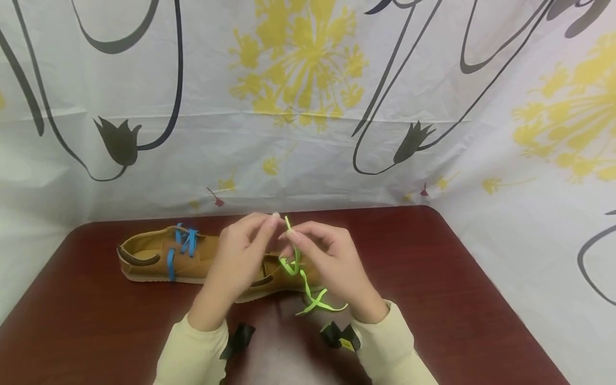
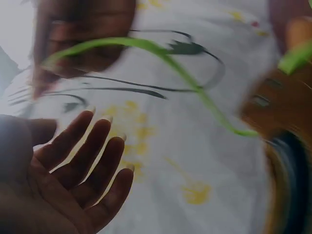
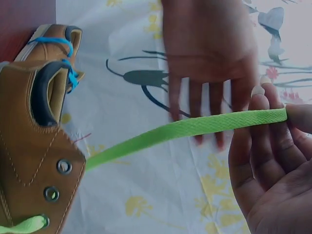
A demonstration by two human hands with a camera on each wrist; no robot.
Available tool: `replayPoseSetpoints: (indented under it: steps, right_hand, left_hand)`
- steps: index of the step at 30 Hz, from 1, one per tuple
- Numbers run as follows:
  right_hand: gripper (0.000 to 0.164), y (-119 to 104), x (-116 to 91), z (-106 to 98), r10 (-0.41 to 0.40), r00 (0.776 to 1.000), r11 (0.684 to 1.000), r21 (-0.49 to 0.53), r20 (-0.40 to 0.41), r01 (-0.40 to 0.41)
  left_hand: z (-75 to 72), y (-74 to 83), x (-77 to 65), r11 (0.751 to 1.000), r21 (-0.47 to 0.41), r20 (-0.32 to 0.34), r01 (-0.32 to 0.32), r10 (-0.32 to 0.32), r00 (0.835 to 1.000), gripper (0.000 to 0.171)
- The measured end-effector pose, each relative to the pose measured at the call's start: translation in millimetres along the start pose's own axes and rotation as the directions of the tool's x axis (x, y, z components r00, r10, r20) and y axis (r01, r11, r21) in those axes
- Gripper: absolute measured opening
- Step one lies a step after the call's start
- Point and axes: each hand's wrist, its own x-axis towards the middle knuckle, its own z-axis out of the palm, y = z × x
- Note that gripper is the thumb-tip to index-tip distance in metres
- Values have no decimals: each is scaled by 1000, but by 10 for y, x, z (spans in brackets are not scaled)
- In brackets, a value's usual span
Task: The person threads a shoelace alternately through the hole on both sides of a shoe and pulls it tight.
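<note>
My right hand [image 1: 332,256] pinches a flat bright green shoelace [image 3: 185,129] near one end, between thumb and fingers. From there the lace runs to a brown shoe [image 3: 24,161], by its row of metal eyelets [image 3: 64,166]. Another stretch of the green lace passes through a lower eyelet. Beside the pinched end is my left hand [image 2: 83,175], its fingers spread and slightly bent, holding nothing. In the head view both hands are raised above the shoe and hide much of it. A loose part of the lace [image 1: 315,302] crosses itself near the right wrist.
A second brown shoe [image 1: 139,267] with blue laces [image 1: 191,241] lies at the left, toward the back of the dark red table [image 1: 409,256]. Behind the table hangs a white cloth [image 1: 192,160] with yellow and grey flowers. Black straps [image 1: 238,339] are around both wrists.
</note>
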Motion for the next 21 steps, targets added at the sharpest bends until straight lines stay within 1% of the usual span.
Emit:
replayPoseSetpoints:
  steps: [2,4,6,9,12,13,15,17,21]
  right_hand:
    - [15,32,13,-29,12,1000,1000,-17,-7,-12]
    - [17,65,29,-58,18,1000,999,-30,-8,-18]
    - [19,89,43,-89,25,1000,999,-31,-6,-25]
    - [21,128,54,-161,47,999,997,-53,-19,-48]
    - [19,177,68,-233,100,994,991,-85,-44,-104]
    - [19,201,74,-253,123,991,987,-100,-52,-127]
    - [18,253,87,-277,164,985,979,-116,-59,-170]
    - [18,311,98,-284,200,978,972,-113,-61,-206]
    - [18,448,122,-282,252,965,960,-112,-65,-258]
  left_hand:
    - [81,-122,43,998,65,19,4,-5,1000,25]
    - [160,-241,78,994,111,37,5,-9,999,21]
    - [228,-353,103,986,168,48,1,-10,999,18]
    - [300,-500,126,957,288,79,-8,-15,997,14]
    - [352,-627,138,922,388,122,-22,-27,992,13]
    - [367,-658,140,916,402,141,-17,-44,989,13]
    - [404,-713,139,912,410,178,-1,-79,981,14]
    - [438,-752,138,916,400,211,19,-112,971,15]
    - [480,-777,135,929,367,263,49,-154,952,22]
